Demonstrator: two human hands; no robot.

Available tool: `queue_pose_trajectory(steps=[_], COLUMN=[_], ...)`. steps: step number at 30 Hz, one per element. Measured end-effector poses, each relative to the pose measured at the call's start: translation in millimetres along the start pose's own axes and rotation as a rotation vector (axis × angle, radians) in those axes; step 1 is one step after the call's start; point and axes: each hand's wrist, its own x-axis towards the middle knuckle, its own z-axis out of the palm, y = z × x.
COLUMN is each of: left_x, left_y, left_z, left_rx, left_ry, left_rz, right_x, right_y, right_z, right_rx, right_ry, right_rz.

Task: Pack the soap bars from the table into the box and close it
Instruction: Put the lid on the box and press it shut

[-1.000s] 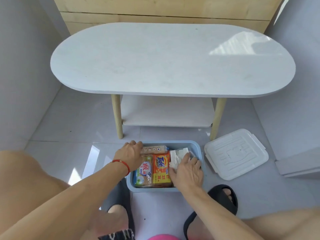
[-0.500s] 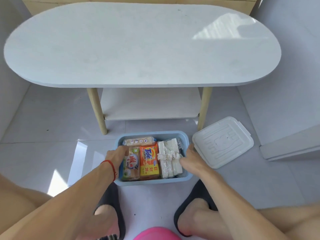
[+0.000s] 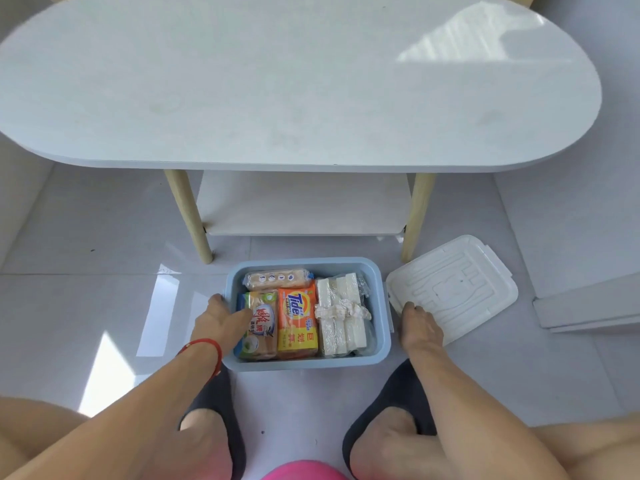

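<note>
A blue box (image 3: 306, 263) stands on the floor between my feet and the table. Inside lie an orange Tide soap bar (image 3: 297, 323), a green and orange wrapped bar (image 3: 265, 332), a pale wrapped bar (image 3: 277, 279) along the far wall, and white bars in clear plastic (image 3: 341, 318). My left hand (image 3: 221, 322) grips the box's left wall, thumb inside against the green bar. The white lid (image 3: 460, 282) lies flat on the floor to the right of the box. My right hand (image 3: 420, 323) lies over the lid's near left edge; its grip is hidden.
A white oval table (image 3: 298, 84) with wooden legs and a lower shelf (image 3: 304, 206) stands just beyond the box. My feet in dark slippers (image 3: 221, 393) flank the box's near side. A white baseboard (image 3: 588, 306) runs along the right.
My right hand has left the white bars and the box's right rim and moved right onto the lid. My left hand shifted from the box's far left corner to its left wall.
</note>
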Motion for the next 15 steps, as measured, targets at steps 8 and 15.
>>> queue_pose_trajectory(steps=[8,15], left_x=[-14,-47], left_y=[15,45], left_z=[-1,7], left_rx=[0.176,0.316], left_ry=[0.203,0.285], left_rz=[0.343,0.679], right_x=[-18,-73], right_y=[9,30], right_z=[-31,-120], right_rx=[0.061,0.281], right_ry=[0.294,0.852], right_rz=[0.025,-0.068])
